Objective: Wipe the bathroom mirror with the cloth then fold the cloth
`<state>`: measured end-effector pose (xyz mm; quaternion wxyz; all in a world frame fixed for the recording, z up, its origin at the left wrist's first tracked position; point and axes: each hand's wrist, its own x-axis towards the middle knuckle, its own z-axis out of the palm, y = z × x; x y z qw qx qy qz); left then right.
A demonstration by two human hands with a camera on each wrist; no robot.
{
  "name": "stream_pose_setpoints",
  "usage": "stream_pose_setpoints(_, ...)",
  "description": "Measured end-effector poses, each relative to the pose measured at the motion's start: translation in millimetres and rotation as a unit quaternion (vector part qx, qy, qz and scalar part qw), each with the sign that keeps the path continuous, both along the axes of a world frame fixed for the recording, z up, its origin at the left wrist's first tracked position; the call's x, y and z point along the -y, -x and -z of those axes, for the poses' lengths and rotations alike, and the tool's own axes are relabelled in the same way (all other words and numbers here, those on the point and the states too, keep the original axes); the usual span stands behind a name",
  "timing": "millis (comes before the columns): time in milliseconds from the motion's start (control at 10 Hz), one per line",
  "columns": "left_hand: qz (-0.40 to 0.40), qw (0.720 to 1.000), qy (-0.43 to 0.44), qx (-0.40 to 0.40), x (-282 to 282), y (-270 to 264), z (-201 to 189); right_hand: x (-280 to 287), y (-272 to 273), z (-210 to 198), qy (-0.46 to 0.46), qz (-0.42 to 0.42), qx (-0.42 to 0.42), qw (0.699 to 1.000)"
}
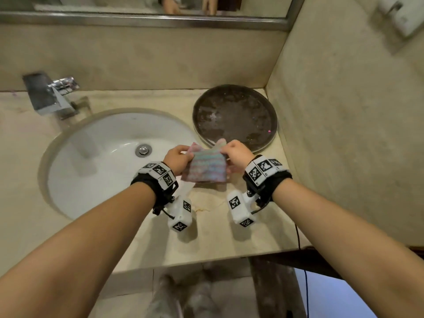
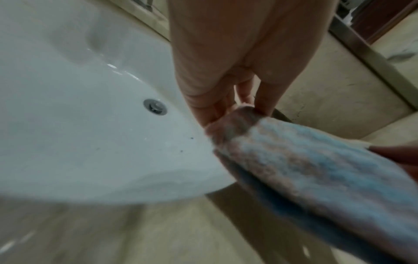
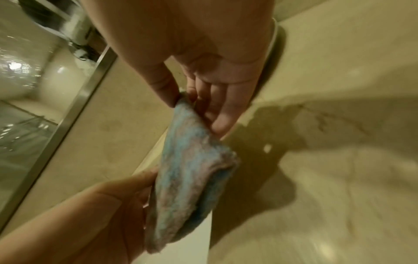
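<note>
Cloth (image 1: 205, 167) hung doubled just right of the sink (image 1: 110, 161), over the surface. Left hand (image 1: 176, 158) and right hand (image 1: 236, 154) each pinched an upper corner in a narrow grip, seemingly to square the next fold.

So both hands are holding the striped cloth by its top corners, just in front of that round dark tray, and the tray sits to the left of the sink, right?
One detail is off: the round dark tray sits to the right of the sink, not the left, as the head view shows. The rest holds: the left hand and the right hand each pinch a top corner of the striped cloth just in front of the tray.
</note>
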<state>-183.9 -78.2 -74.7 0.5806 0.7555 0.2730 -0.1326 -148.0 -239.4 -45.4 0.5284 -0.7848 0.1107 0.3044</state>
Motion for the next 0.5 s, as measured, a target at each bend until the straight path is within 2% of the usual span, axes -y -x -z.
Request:
stream_pose_setpoints(100,0.008,0.999,-0.01,0.053,5.5,-24.9,-21.5,9.1,-23.2,-22.1,-0.006,0.021,0.038,0.999)
stream_pose_setpoints(300,0.024,0.987,0.036,0.157,24.9,-98.0,-71.2,28.8,-85.7,-69.7,-0.044,0.114,0.107,0.987)
stream_pose_setpoints(400,0.009,0.989,0.049,0.141,31.1,-134.0,-71.0,36.5,-114.7,-73.2,-0.031,0.18,0.12,0.976)
stream_pose_setpoints(500,0.02,0.999,0.01,0.045,21.6,-152.9,-49.0,54.9,-134.9,-46.3,0.084,0.201,0.099,0.971)
